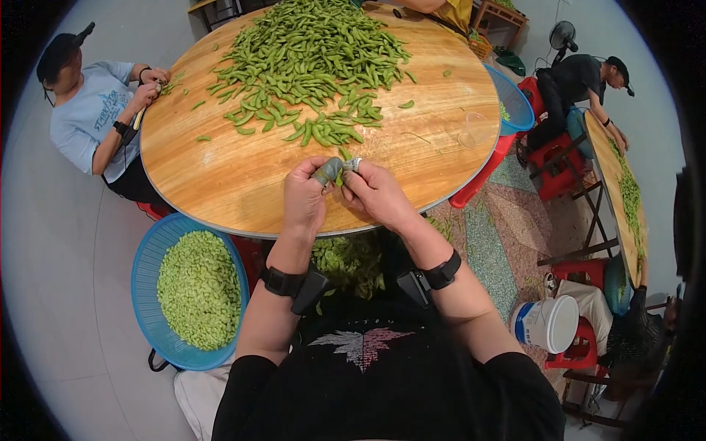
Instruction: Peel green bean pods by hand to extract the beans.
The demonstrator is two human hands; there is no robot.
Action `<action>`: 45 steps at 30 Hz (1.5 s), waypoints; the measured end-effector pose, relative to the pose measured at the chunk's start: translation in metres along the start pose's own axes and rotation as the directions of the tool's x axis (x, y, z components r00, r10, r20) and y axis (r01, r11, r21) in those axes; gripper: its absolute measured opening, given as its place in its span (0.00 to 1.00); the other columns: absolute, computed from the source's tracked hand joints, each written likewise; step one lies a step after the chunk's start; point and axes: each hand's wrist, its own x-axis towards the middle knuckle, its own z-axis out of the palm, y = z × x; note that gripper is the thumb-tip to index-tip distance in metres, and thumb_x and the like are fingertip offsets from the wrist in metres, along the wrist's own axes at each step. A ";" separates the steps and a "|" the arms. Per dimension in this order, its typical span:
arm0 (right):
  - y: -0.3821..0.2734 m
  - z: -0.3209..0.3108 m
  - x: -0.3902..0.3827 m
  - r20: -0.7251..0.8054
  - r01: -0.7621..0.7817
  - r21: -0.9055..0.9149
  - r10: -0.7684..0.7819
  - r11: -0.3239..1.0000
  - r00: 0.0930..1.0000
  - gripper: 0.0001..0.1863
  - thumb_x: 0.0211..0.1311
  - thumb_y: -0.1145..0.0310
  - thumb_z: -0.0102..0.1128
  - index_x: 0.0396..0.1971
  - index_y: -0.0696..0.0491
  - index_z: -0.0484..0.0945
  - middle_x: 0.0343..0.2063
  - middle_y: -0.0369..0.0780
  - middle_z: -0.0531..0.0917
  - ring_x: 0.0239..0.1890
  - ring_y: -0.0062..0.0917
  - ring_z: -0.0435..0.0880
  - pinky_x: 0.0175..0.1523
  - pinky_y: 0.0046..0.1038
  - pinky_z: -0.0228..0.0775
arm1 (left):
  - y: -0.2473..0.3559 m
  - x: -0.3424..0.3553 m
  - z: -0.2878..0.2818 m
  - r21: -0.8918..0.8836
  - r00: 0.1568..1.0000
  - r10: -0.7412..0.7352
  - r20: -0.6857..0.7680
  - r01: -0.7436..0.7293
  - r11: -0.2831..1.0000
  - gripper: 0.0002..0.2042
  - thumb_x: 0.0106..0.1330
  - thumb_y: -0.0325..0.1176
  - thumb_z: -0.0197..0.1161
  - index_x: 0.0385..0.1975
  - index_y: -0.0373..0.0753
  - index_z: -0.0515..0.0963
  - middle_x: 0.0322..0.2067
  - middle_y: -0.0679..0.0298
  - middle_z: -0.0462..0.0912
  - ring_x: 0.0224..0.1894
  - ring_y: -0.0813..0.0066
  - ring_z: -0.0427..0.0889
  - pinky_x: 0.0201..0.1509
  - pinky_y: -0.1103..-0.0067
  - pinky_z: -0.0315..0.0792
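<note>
Both of my hands meet above the near edge of the round wooden table (193,158). My left hand (307,192) and my right hand (373,192), with grey coverings on some fingers, pinch a green bean pod (344,153) between them. A pile of pods (309,55) covers the far half of the table, with loose pods just beyond my fingers. A blue basket of shelled beans (197,287) stands below at my lower left, and green husks (347,262) show under the table edge in front of me.
Co-workers sit left (92,125) and at a second table (621,184) on the right (570,92). Another person's arm shows at the far edge. A blue basket (515,92), red stools (548,173), a white bucket (544,323) and a fan (562,35) stand around.
</note>
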 end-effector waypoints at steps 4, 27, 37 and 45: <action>0.017 0.004 0.004 -0.076 0.207 -0.125 -0.218 0.970 0.973 0.13 0.65 0.66 0.45 0.21 0.57 0.69 0.13 0.33 0.70 0.15 0.16 0.66 0.21 0.22 0.59 | 0.001 0.001 -0.005 0.007 0.997 -0.006 0.078 0.005 1.000 0.01 0.59 0.23 0.58 0.29 0.37 0.75 0.27 0.68 0.78 0.27 0.84 0.73 0.31 0.88 0.66; 0.016 -0.018 -0.005 -0.018 -0.135 -0.095 0.134 0.986 0.991 0.13 0.61 0.63 0.54 0.25 0.58 0.71 0.13 0.36 0.74 0.16 0.17 0.72 0.22 0.23 0.62 | 0.019 -0.029 -0.007 0.477 0.986 -0.148 0.076 0.094 0.874 0.12 0.54 0.14 0.48 0.35 0.31 0.75 0.26 0.66 0.77 0.26 0.82 0.75 0.31 0.86 0.69; 0.023 -0.006 0.033 -0.175 -0.025 -0.919 -0.352 0.393 0.919 0.09 0.55 0.65 0.53 0.22 0.55 0.70 0.16 0.44 0.78 0.19 0.37 0.79 0.22 0.36 0.70 | 0.017 -0.036 0.000 0.636 0.986 -0.115 0.121 0.012 0.772 0.14 0.59 0.15 0.44 0.42 0.31 0.73 0.25 0.65 0.75 0.26 0.81 0.75 0.29 0.84 0.70; 0.021 -0.013 0.024 -0.222 0.008 -0.803 -0.311 0.596 0.924 0.13 0.56 0.61 0.56 0.25 0.56 0.71 0.16 0.48 0.77 0.20 0.43 0.78 0.23 0.40 0.69 | 0.009 -0.038 -0.003 0.704 0.988 -0.082 0.131 -0.035 0.709 0.20 0.48 0.13 0.45 0.43 0.32 0.73 0.25 0.67 0.76 0.26 0.84 0.71 0.29 0.89 0.64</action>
